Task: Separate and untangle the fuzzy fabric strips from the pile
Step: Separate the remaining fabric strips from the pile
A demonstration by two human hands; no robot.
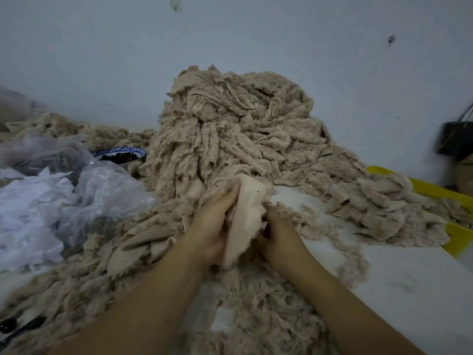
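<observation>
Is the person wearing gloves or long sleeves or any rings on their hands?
No gloves. The left hand and the right hand are both bare. No sleeves show either: both forearms are uncovered as far as the picture's lower edge. No ring, watch or bracelet is visible, though some fingers are hidden by cloth.

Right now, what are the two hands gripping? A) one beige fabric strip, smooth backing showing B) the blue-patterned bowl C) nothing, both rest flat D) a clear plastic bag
A: the left hand and right hand both close on one beige fabric strip, its smooth backing facing the camera, in front of the tall pile of fuzzy strips.
</observation>
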